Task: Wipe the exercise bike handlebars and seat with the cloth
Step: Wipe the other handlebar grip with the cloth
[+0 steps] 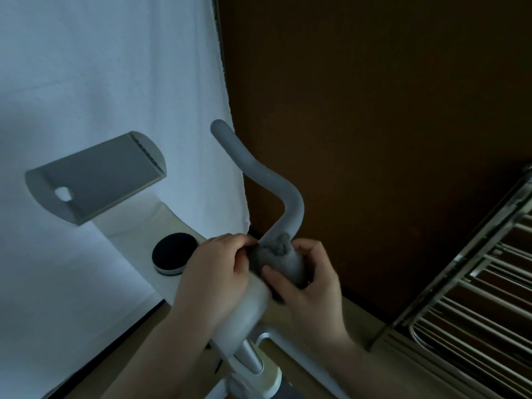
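Note:
The exercise bike's grey handlebar (260,174) curves up and away from its base at the middle of the view. A grey cloth (277,256) is wrapped around the lower part of that bar, bunched on top. My left hand (214,272) pinches the cloth's left edge with curled fingers. My right hand (309,279) grips the cloth-covered bar from the right, thumb across its front. The seat is out of view.
A grey tablet holder (95,177) juts out to the left, with a black round knob (174,253) below it. A white sheet (115,82) hangs behind, a dark brown wall (374,125) to the right. A metal drying rack (475,298) stands at the lower right.

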